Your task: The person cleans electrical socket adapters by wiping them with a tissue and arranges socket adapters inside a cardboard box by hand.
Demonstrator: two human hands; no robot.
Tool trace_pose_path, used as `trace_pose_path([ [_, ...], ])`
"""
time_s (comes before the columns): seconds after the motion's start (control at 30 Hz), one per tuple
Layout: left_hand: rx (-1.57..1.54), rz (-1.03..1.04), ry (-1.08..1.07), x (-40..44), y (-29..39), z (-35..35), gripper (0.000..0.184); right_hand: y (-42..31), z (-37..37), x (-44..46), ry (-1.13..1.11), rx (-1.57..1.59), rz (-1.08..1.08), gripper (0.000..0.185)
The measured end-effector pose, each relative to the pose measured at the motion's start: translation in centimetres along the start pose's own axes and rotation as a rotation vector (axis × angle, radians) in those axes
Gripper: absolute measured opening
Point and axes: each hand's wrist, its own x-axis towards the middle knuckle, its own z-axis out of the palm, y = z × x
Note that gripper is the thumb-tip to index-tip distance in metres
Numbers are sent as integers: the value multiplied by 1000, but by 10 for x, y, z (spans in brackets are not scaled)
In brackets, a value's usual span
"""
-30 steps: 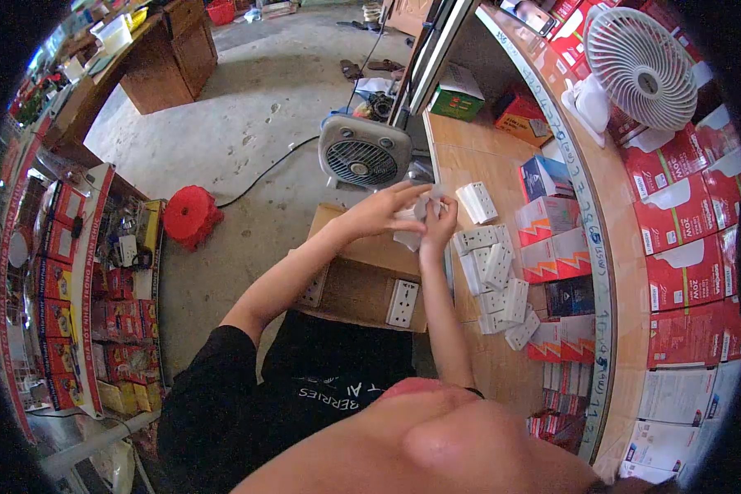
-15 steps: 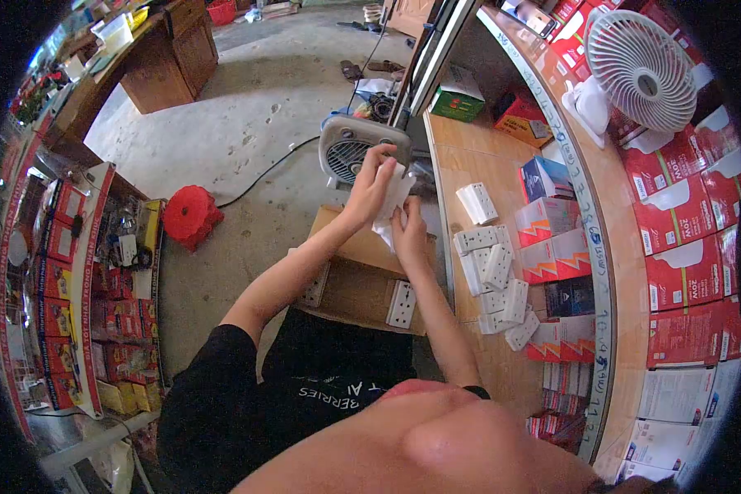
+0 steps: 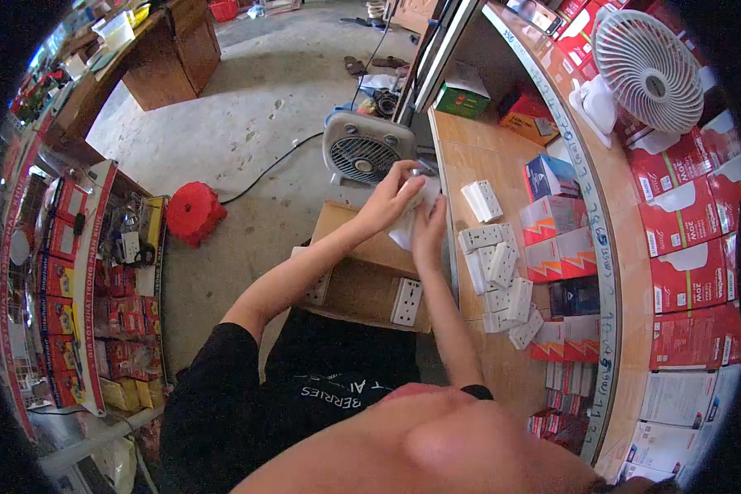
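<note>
Left hand (image 3: 387,202) curls its fingers over the upper end of a crumpled white wrapped piece (image 3: 407,214) while the right hand (image 3: 429,236) grips its near side, just off centre toward 1 o'clock in the head view. Below them the open cardboard box (image 3: 358,292) holds one white socket strip (image 3: 406,302) at 5 o'clock and another (image 3: 318,289), partly hidden by the forearm, at 8. At 3 to 4 o'clock, more socket strips (image 3: 500,265) lie heaped on the wooden counter (image 3: 491,370).
</note>
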Motion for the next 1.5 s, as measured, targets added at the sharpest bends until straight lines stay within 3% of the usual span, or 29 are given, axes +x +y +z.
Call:
trace_pose_path([
  [0.03, -43, -15, 26, 0, -2, 3, 39, 0, -1, 0, 31, 186, 43, 27],
  [0.2, -95, -42, 24, 8, -24, -2, 39, -17, -5, -7, 31, 154, -53, 27],
  [0.27, -348, -285, 97, 14, -30, -7, 47, -24, -8, -9, -94, -29, -342, 31],
  [0.33, -396, -304, 81, 12, -21, -16, 52, -36, -7, -12, -131, 23, -341, 33],
  [0.4, -659, -518, 172, 16, -23, -23, 56, -44, -10, -15, -253, 21, -394, 28],
  [0.43, -706, -569, 194, 16, -22, -25, 61, -43, -11, -15, -229, -117, -451, 30],
  [0.57, -772, -606, 126, 15, -14, -25, 60, -35, -7, -13, -177, -60, -489, 32],
  [0.63, -742, -652, -4, 13, -10, -19, 56, -35, -8, -10, -33, -56, -497, 36],
  [0.8, -650, -619, -65, 16, -28, -20, 64, -41, -10, -15, -91, 30, -411, 37],
  [0.87, -791, -626, -39, 21, -35, -24, 62, -39, -5, -15, -150, 96, -402, 36],
  [0.93, -844, -631, -3, 18, -31, -29, 61, -38, -2, -16, -288, 164, -415, 34],
  [1.0, -789, -470, 86, 17, -31, -36, 60, -40, -3, -18, -314, 128, -472, 33],
  [1.17, -910, -556, 152, 23, -48, -39, 59, -42, -4, -18, -327, 145, -564, 40],
  [1.23, -717, -546, 144, 23, -34, -34, 57, -40, -9, -21, -329, 185, -404, 40],
  [1.33, -731, -653, 179, 19, -15, -19, 56, -38, -13, -20, -282, 190, -344, 38],
  [1.5, -485, -477, 227, 17, 10, -2, 45, -29, -23, -18, -216, 71, -327, 35],
])
